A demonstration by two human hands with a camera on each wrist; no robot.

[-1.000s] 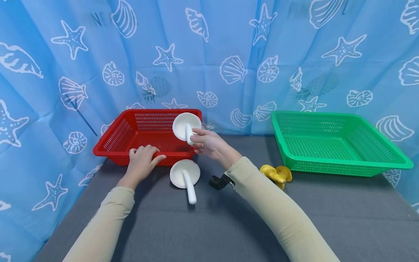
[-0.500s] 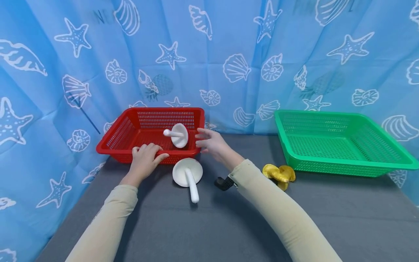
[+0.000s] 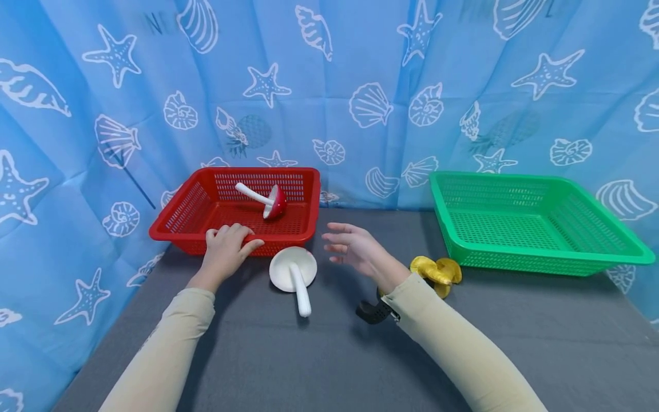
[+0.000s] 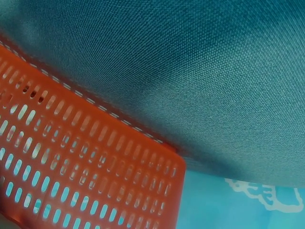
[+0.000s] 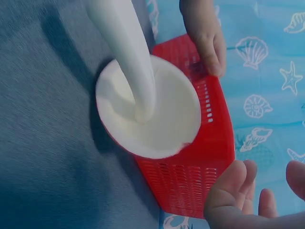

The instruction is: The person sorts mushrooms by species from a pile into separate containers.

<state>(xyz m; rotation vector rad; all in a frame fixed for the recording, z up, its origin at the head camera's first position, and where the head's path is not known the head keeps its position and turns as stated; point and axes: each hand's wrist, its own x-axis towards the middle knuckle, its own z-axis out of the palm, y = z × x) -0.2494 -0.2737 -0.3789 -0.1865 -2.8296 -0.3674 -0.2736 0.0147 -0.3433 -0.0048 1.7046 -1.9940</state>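
Note:
My left hand (image 3: 223,250) grips the near rim of the red plastic basket (image 3: 285,239), fingers over the edge and thumb along it. Inside that basket lies a toy mushroom (image 3: 278,203) with a red cap and white stem, tipped on its side. A second mushroom (image 3: 281,271) rests cap-down on the table in front, its white stem slanting toward me; the right wrist view shows its pale underside and thin red edge. To the right of it, my right hand (image 3: 358,252) hovers with loosely spread fingers and holds nothing. The left wrist view shows only basket wall (image 4: 95,138) and cloth.
A green plastic basket (image 3: 520,256) stands at the right. By its near left corner lies a shiny gold, wavy-edged piece (image 3: 437,274), partly behind the right wrist's black strap (image 3: 374,312). A blue shell-patterned curtain (image 3: 319,103) hangs behind the dark grey tabletop (image 3: 247,366).
My right hand has let go of a mushroom over the red basket and drawn back right and toward me. The mushroom has rolled onto its side in the basket. My left hand stays on the rim.

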